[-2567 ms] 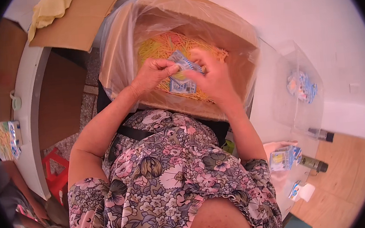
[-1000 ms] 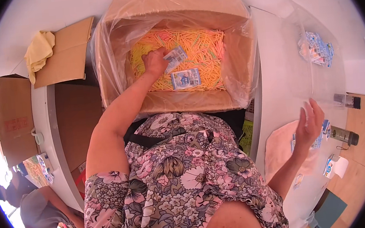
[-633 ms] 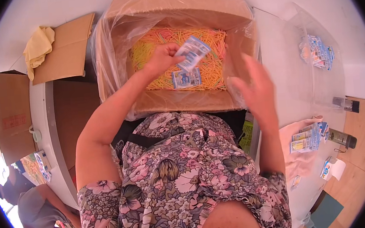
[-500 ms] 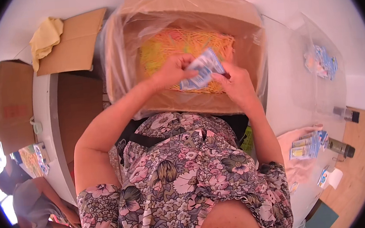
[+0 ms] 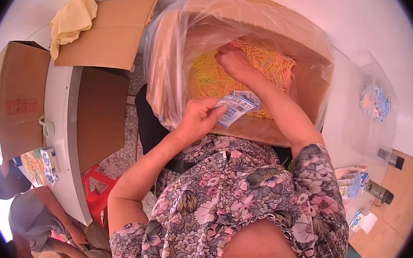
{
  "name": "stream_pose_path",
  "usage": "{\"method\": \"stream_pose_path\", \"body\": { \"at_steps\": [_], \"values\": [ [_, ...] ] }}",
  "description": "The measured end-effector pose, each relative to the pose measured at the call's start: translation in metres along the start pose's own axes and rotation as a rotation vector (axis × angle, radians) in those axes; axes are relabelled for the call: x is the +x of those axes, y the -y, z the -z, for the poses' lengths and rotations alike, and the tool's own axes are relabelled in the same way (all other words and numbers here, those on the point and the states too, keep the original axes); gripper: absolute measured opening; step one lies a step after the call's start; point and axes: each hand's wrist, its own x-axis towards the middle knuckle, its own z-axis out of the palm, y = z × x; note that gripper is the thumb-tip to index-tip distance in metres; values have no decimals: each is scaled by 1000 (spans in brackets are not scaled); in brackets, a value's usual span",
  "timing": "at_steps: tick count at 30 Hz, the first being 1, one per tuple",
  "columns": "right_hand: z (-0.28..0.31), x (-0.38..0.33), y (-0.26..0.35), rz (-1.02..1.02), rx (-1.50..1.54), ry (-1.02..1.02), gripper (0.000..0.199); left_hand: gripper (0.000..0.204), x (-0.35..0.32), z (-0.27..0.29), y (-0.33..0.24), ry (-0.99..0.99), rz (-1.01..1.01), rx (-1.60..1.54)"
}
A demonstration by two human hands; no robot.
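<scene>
My left hand (image 5: 198, 119) is closed on a small blue-and-white plastic packet (image 5: 236, 109), pinched between thumb and fingers over the near edge of a large cardboard box (image 5: 306, 88). Deep inside that box lies a heap of thin yellow and orange sticks (image 5: 272, 64). My right hand (image 5: 235, 60) reaches down onto the heap, its fingers curled at the sticks. Whatever its fingertips hold is hidden. A clear plastic bag (image 5: 166, 63) lines the box and drapes over its left side.
To the right, a clear plastic bin (image 5: 363, 100) holds several blue-and-white packets (image 5: 376, 102). More packets (image 5: 354, 185) lie nearer me beside a dark bottle (image 5: 381, 194). On the left stand another carton (image 5: 22, 101), a yellow cloth (image 5: 72, 20), a red stool (image 5: 94, 193) and a seated person (image 5: 32, 218).
My right hand has let go of the packet and moved away from me into the sticks. My left hand keeps the packet, now lower and nearer me. The whole view has turned.
</scene>
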Motion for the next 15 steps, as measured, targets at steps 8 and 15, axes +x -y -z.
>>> {"method": "stream_pose_path", "body": {
  "at_steps": [8, 15],
  "values": [
    [4, 54, 23, 46, 365, -231, 26, 15, 2, 0, 13, -180, -28, -220],
    [25, 64, 24, 156, 342, -84, 28, 13, 7, -3, 6, -163, 9, -245]
  ]
}}
